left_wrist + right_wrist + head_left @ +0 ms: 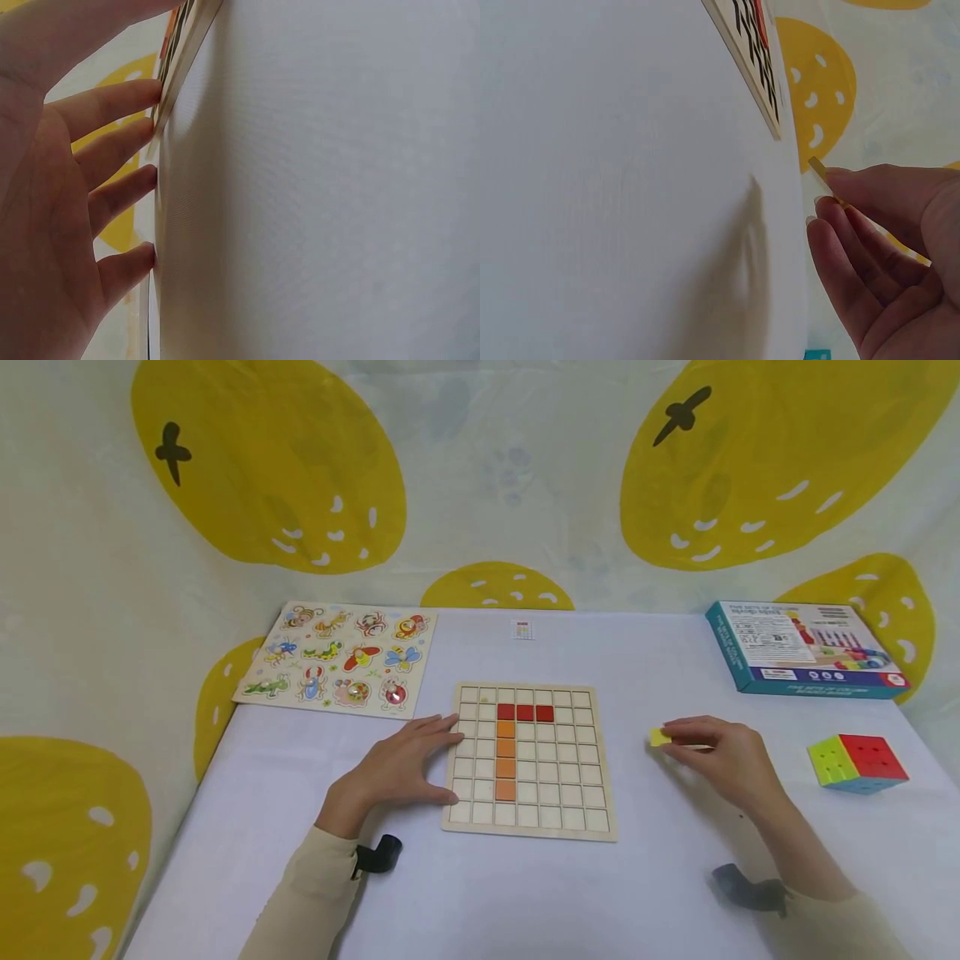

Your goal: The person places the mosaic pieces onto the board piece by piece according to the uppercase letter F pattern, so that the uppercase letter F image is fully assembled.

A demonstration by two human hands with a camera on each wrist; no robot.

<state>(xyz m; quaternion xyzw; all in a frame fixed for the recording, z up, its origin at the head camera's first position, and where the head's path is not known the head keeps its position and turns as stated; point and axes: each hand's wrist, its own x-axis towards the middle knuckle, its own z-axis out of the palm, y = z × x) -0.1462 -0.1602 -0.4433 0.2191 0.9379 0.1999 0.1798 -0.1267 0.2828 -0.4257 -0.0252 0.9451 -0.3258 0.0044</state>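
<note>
A wooden grid board [528,837] lies mid-table, with red square tiles [525,712] in a short row and orange square tiles [506,749] in a column below the row's left end. My left hand [401,764] touches the board's left edge, fingers and thumb spread; the left wrist view shows its fingertips [150,90] at the board's side. To the right of the board, my right hand [720,756] pinches a yellow square tile [660,737] between thumb and fingers, above the table. In the right wrist view the yellow tile [819,168] appears edge-on.
An insect peg puzzle [337,658] lies at the back left. A small picture card [522,630] is behind the board. At the back right is a teal-edged box [806,647], with a colored puzzle cube [858,763] nearer me. A patterned cloth [510,485] hangs behind the table.
</note>
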